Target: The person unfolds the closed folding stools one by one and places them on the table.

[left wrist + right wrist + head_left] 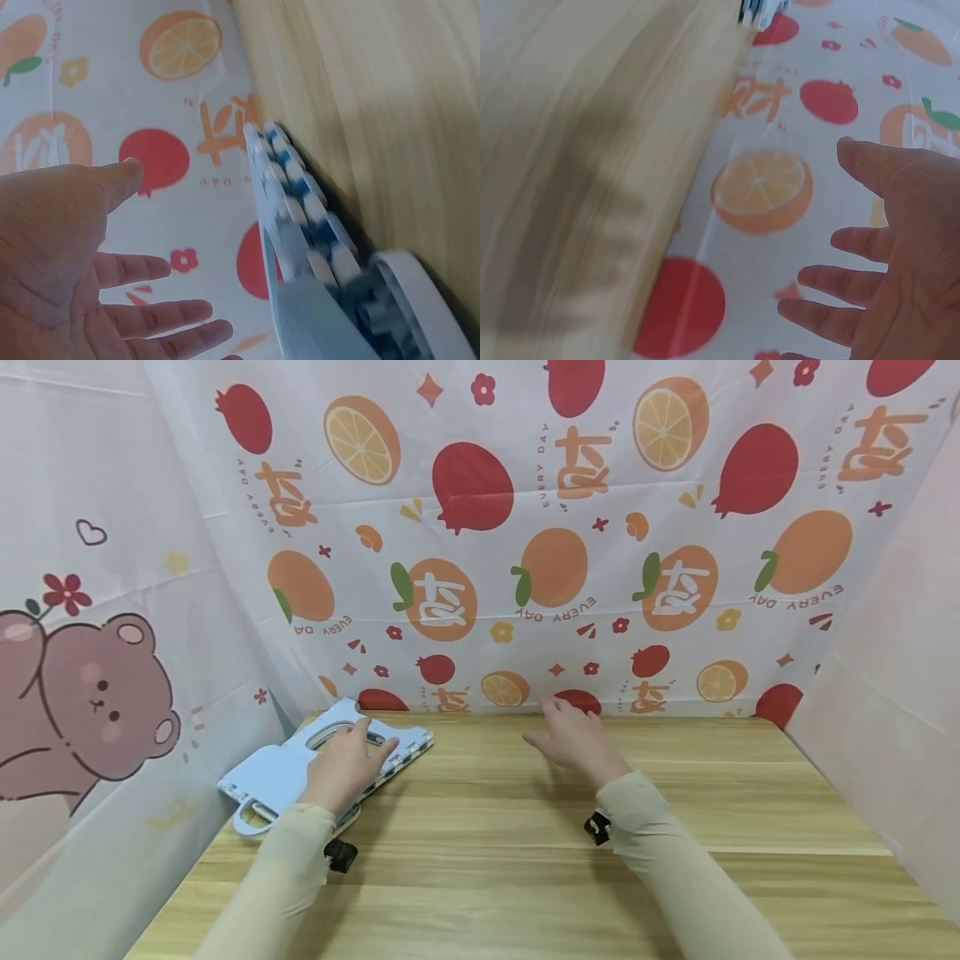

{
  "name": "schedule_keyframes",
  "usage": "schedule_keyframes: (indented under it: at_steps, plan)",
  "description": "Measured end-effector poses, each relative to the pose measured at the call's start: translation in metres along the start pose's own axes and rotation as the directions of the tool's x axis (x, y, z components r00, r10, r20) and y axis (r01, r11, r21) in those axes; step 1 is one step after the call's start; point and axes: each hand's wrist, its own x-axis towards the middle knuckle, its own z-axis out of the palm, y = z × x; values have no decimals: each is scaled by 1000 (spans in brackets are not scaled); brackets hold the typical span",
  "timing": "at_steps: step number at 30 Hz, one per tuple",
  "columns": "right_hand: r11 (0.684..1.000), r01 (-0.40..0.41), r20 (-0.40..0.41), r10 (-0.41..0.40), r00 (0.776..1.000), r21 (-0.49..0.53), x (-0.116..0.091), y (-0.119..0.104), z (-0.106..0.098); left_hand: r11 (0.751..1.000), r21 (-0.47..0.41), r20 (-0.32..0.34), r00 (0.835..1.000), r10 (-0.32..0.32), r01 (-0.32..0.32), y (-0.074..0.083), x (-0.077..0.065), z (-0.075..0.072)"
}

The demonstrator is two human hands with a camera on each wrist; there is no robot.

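Observation:
A light blue plastic folding stool [273, 777] lies folded flat on the left part of the wooden table, its carrying slot toward the back. Over it is my left hand [347, 767], overlapping the slot in the head view. In the left wrist view that hand's fingers are spread and relaxed, with the stool's hinged edge [300, 217] beside them and nothing gripped. My right hand [577, 743] hovers near the table's back edge, to the right of the stool. The right wrist view shows its palm with fingers extended and holding nothing.
The wooden table [495, 877] has a back edge meeting a fruit-printed curtain [480, 635]. A bear-printed curtain [112, 710] hangs on the left, and a pale one [885, 718] on the right. Black wrist cameras sit below both hands.

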Motion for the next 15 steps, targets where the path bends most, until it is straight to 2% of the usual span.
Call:
schedule_keyframes:
  at_steps: [9,15]
  plan:
    - [998,63,19,-63,998,0,12,-38,27,1000,17,-58,998,3,-2,-32,-7,-8]
    - [996,81,47,-79,996,-35,20,-58,43,999,28,-87,996,-37,39,-52,-9,-10]
